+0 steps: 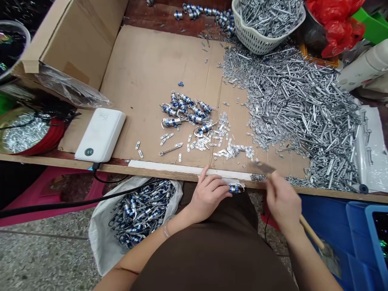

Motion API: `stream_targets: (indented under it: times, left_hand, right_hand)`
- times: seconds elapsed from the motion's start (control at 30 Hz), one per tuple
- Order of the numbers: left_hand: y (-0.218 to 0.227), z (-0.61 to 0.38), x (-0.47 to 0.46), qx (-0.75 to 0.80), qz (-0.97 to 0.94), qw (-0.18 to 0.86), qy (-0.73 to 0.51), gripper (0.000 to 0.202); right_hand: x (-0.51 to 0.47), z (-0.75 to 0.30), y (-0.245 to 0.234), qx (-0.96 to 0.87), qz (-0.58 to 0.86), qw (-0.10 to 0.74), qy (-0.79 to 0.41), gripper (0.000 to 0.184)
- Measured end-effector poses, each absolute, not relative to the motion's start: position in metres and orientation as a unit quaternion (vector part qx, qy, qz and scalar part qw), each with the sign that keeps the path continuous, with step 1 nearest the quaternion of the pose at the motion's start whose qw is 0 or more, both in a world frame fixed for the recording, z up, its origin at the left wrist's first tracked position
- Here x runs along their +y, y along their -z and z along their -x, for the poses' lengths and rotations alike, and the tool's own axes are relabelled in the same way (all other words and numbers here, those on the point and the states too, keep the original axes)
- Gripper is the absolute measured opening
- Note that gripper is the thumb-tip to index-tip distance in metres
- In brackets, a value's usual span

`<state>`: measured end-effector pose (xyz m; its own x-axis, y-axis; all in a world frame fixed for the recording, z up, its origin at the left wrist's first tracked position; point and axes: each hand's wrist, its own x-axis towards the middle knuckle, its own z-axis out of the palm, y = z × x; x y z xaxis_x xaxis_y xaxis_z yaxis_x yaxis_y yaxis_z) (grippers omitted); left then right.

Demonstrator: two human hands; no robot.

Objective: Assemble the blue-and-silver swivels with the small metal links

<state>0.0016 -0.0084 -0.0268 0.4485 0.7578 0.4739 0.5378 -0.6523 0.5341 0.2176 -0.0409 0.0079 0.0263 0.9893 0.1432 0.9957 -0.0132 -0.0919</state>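
Observation:
My left hand (209,193) rests at the table's front edge, fingers pinched on a small blue-and-silver metal piece (235,188) held against the edge. My right hand (283,202) is closed round the wooden handle of a small hammer (312,233); its head (260,166), blurred by motion, hovers just right of the piece. A cluster of finished blue-and-silver pieces (186,110) lies on the cardboard sheet (145,72), with small flat perforated metal strips (221,139) scattered in front of it.
A big heap of silver pins and strips (306,105) fills the right side, below a white basket (257,38) of more. A white power bank (101,134) lies at left, a cardboard box (75,36) behind it. A bag of finished pieces (141,212) sits on the floor.

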Motion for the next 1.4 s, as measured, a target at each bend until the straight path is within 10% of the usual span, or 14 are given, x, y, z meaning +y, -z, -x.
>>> stream_targets:
  times: [0.27,0.83,1.1,1.4]
  left_hand:
    - [0.026,-0.001,-0.004,0.349,-0.861,0.142,-0.341,0.008]
    - [0.016,0.005,0.000,0.344,-0.828,0.192,-0.400,0.029]
    - [0.012,0.005,-0.001,0.348,-0.816,0.240,-0.395,0.006]
    - [0.006,0.000,-0.002,0.431,-0.736,0.337,-0.399,0.002]
  right_hand:
    - [0.004,-0.257,0.010,-0.550,0.823,0.077,0.118,0.044]
    - [-0.015,-0.178,-0.025,-0.725,0.598,0.219,-0.265,0.006]
    - [-0.027,-0.185,-0.022,-0.743,0.548,0.239,-0.302,0.011]
    - [-0.042,-0.167,-0.013,-0.752,0.601,0.265,-0.060,0.007]
